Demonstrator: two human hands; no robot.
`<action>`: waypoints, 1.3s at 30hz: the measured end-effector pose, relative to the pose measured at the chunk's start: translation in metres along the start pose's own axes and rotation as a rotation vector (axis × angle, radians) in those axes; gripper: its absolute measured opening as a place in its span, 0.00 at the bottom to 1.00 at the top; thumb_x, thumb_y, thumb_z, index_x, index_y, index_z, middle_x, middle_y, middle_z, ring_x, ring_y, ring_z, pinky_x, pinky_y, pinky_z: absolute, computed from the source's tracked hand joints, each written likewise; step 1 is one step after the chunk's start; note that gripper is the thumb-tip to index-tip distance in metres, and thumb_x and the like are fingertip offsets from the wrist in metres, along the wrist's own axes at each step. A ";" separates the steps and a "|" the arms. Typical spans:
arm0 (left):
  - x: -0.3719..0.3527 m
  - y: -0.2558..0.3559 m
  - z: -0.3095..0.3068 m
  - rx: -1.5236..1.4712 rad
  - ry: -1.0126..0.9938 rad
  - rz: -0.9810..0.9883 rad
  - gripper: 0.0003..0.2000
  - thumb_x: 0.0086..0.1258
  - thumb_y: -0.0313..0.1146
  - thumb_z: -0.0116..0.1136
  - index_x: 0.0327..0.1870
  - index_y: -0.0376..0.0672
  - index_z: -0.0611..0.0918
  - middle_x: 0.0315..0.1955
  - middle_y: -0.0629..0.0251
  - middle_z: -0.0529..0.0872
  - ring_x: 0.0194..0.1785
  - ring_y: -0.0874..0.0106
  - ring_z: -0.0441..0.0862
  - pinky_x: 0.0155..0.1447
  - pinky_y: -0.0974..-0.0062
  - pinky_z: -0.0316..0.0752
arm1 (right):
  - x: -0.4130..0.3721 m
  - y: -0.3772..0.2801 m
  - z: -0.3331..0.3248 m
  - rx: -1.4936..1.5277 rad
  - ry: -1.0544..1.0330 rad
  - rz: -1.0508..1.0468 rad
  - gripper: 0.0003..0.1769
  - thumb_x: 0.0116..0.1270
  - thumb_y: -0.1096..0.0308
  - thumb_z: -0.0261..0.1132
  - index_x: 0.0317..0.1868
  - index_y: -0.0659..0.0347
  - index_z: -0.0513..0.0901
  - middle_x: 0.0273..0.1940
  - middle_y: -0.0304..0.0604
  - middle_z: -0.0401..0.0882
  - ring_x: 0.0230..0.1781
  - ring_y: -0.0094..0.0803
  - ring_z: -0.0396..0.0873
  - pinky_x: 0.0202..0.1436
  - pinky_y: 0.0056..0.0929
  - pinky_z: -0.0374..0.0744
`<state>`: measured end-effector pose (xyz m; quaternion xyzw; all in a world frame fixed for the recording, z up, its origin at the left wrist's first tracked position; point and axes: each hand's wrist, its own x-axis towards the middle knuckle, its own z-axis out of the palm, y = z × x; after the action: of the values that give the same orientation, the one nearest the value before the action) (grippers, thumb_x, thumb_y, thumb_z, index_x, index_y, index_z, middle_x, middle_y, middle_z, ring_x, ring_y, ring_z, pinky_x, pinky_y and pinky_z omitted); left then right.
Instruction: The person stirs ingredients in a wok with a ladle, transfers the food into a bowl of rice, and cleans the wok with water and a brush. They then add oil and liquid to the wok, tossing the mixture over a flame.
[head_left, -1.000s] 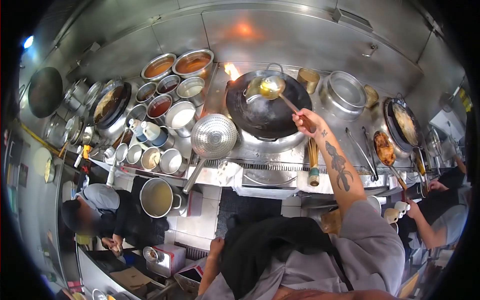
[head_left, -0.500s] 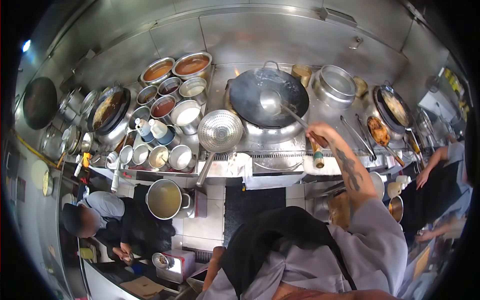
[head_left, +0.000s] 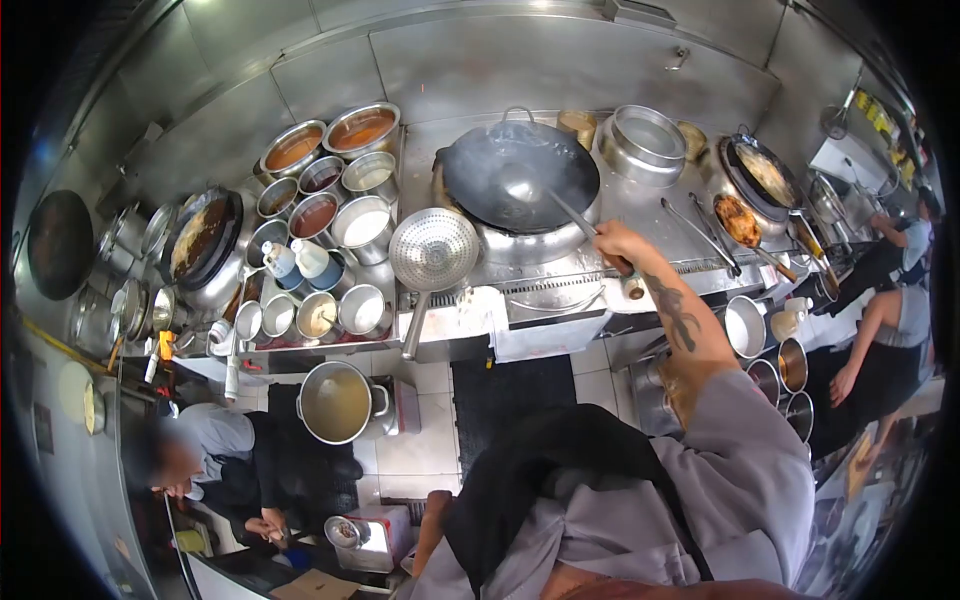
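Observation:
My right hand [head_left: 620,245] is closed around the handle of a long metal ladle [head_left: 570,212]. The ladle's bowl rests low inside a dark wok [head_left: 468,190], and steam blurs the wok's contents. Below my fist the handle's wooden end points toward the counter's front edge. My left hand [head_left: 437,502] hangs low at my side, far from the stove; its fingers are hidden. Left of the wok lies a perforated metal skimmer [head_left: 434,250], its handle sticking out over the front edge.
Sauce pots [head_left: 362,128] and two squeeze bottles [head_left: 316,262] crowd the left counter. Tongs [head_left: 702,235] and a strainer of browned food [head_left: 737,220] lie right. A stockpot [head_left: 335,402] stands below. Co-workers [head_left: 215,450] are on both sides.
The whole view has shifted slightly. My right hand keeps hold of the ladle, whose bowl has moved a little within the wok. A flame seen behind the wok's left rim no longer shows.

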<state>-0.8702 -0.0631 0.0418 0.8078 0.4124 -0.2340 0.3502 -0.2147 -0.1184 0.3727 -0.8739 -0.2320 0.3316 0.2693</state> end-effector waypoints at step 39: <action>-0.010 0.091 0.109 -0.465 0.280 -0.231 0.15 0.59 0.39 0.49 0.33 0.38 0.85 0.35 0.47 0.85 0.45 0.54 0.83 0.50 0.59 0.75 | -0.018 0.087 -0.040 -0.458 0.221 -0.535 0.20 0.57 0.71 0.56 0.50 0.69 0.75 0.41 0.67 0.78 0.48 0.55 0.77 0.49 0.47 0.74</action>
<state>-0.8099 -0.1882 0.0124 0.6780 0.5885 -0.0579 0.4366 -0.1788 -0.2063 0.3521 -0.8506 -0.4898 0.0925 0.1674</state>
